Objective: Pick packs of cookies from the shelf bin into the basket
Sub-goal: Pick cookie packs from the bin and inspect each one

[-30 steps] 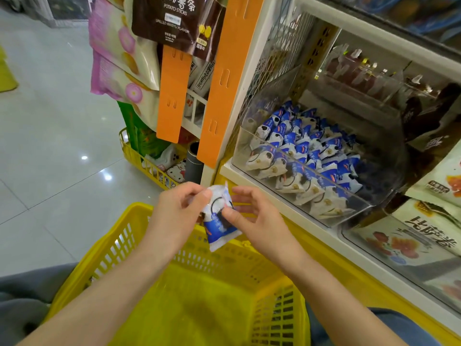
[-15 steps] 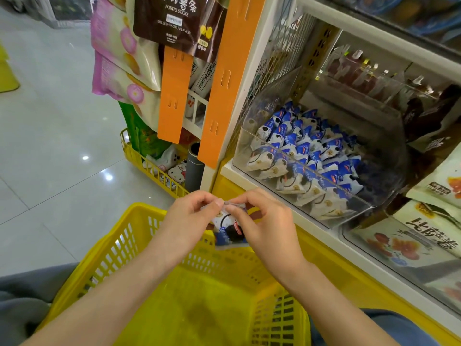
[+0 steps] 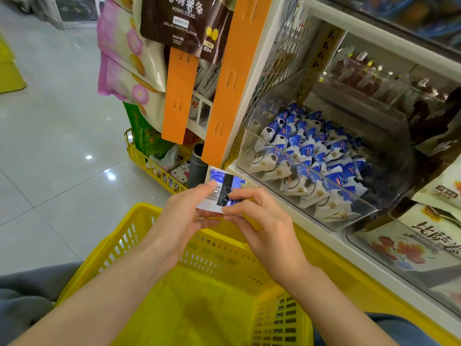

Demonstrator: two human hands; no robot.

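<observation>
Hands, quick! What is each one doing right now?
Left hand: holding the cookie pack by its edge.
Right hand: holding the same cookie pack.

Cookie pack (image 3: 222, 191): glossy foil-like plastic wrapper. Basket (image 3: 217, 268): yellow perforated plastic, smooth. Shelf bin (image 3: 309, 196): clear glossy plastic. Floor tiles (image 3: 62, 146): polished, reflective. Hanging strips (image 3: 233, 78): matt orange plastic.

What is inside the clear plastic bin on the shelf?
Many small blue and white cookie packs fill the clear bin, piled in rows. What lies under the top layer is covered, and its dark right end is unclear.
</observation>
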